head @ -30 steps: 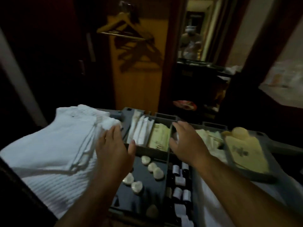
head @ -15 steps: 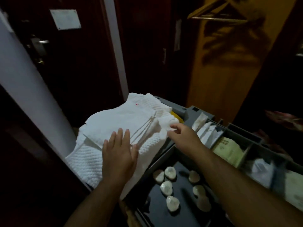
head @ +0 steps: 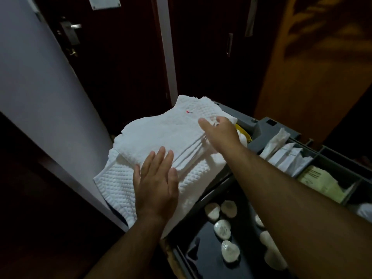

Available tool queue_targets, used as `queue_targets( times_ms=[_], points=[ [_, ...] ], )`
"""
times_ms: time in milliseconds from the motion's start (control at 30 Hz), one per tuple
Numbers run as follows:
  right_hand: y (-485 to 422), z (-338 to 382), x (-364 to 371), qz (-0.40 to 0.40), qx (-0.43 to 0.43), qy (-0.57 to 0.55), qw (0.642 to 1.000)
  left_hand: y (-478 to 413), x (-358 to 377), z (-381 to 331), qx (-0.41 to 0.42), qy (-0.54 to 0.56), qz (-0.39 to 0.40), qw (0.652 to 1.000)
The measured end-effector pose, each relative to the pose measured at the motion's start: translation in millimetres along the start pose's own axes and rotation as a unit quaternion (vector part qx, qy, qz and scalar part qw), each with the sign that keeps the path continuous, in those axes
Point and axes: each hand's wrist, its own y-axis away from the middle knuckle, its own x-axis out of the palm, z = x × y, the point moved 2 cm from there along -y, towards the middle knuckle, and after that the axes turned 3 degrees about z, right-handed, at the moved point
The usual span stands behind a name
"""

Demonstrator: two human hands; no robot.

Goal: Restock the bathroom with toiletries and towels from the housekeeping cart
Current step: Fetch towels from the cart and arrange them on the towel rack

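A stack of folded white towels [head: 161, 135] lies on the left end of the grey housekeeping cart [head: 259, 125]. My left hand [head: 157, 186] rests flat, fingers spread, on the near part of the stack. My right hand [head: 219, 129] reaches across the far right edge of the stack, thumb out, fingers curled over the towel edge; whether it grips is unclear. Wrapped round soaps [head: 222, 228] lie in the dark tray below my right forearm. White sachets [head: 285, 156] and pale green packets [head: 320, 182] fill the compartments on the right.
A pale wall [head: 40, 93] stands close on the left of the cart. Dark wooden doors [head: 201, 47] and an orange-brown wardrobe panel [head: 314, 63] stand behind it. A yellow item [head: 244, 133] peeks out beside the towels.
My view has swung left from the toiletry compartments to the towels. Both hands moved onto the towel stack, the right one travelling furthest, to its far edge.
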Motion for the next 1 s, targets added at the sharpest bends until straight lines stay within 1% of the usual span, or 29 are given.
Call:
queue_targets(
  times_ms=[33, 100, 167, 233, 267, 300, 367, 400, 433, 467, 500, 533, 567, 633, 700, 733, 800, 867, 933, 1000],
  points=[
    [-0.8, 2.1, 5.1, 0.024, -0.001, 0.029, 0.999, -0.4, -0.5, 0.0, -0.005, 0.012, 0.0, 1.0],
    [0.3, 6.5, 14.4, 0.027, -0.009, 0.095, 0.995, -0.8, -1.6, 0.1, -0.008, 0.025, 0.0, 1.0],
    [6.8, 13.0, 22.1, -0.009, -0.046, 0.153, 0.987, -1.6, -1.5, 1.3, -0.007, 0.029, 0.0, 1.0],
    [11.0, 16.8, 27.8, -0.048, -0.114, 0.174, 0.977, -1.7, -1.3, 2.9, -0.007, 0.036, -0.001, 0.999],
    [13.5, 18.3, 28.8, -0.051, -0.134, 0.158, 0.977, -1.0, -1.6, 3.1, -0.007, 0.041, -0.004, 0.999],
    [14.0, 18.6, 29.4, -0.046, -0.134, 0.128, 0.982, -0.6, -2.0, 3.7, -0.007, 0.049, -0.01, 0.999],
    [13.1, 17.6, 26.3, -0.028, -0.095, 0.067, 0.993, -1.2, -3.5, 3.5, -0.008, 0.079, -0.023, 0.997],
    [14.2, 18.8, 22.1, -0.022, -0.076, 0.049, 0.996, -1.8, -4.8, 3.8, -0.013, 0.109, -0.025, 0.994],
    [15.0, 18.8, 17.9, -0.017, -0.065, 0.028, 0.997, -3.0, -6.6, 5.3, -0.03, 0.162, -0.025, 0.986],
    [18.4, 20.8, 12.1, -0.014, -0.061, 0.002, 0.998, -5.2, -10.5, 5.2, -0.064, 0.241, -0.028, 0.968],
    [23.2, 21.4, 7.1, -0.011, -0.055, -0.026, 0.998, -8.0, -15.8, 2.2, -0.108, 0.326, -0.033, 0.939],
    [28.9, 19.4, 2.5, -0.008, -0.044, -0.054, 0.998, -9.8, -20.8, -0.9, -0.152, 0.375, -0.04, 0.913],
    [34.8, 14.1, -1.7, -0.007, -0.023, -0.072, 0.997, -11.0, -26.7, -4.8, -0.182, 0.381, -0.048, 0.905],
    [49.5, -1.0, -10.0, -0.003, 0.032, -0.082, 0.996, -12.3, -37.2, -9.5, -0.246, 0.318, -0.053, 0.914],
    [58.5, -14.5, -15.1, 0.02, 0.063, -0.05, 0.997, -16.2, -41.9, -10.9, -0.315, 0.275, -0.027, 0.908],
    [60.1, -17.6, -18.1, 0.029, 0.065, -0.026, 0.997, -19.2, -42.6, -10.6, -0.332, 0.269, -0.006, 0.904],
    [59.2, -16.3, -22.4, 0.023, 0.07, -0.011, 0.997, -26.5, -45.8, -9.6, -0.348, 0.258, 0.032, 0.9],
    [56.4, -11.1, -25.0, 0.029, 0.091, -0.04, 0.995, -34.0, -51.7, -9.5, -0.368, 0.25, 0.044, 0.895],
    [51.2, -13.9, -24.5, 0.06, 0.125, -0.072, 0.988, -38.1, -56.6, -11.8, -0.383, 0.243, 0.047, 0.89],
    [48.3, -19.4, -26.4, 0.104, 0.146, -0.082, 0.98, -36.7, -59.4, -16.1, -0.389, 0.245, 0.06, 0.886]
  ],
)
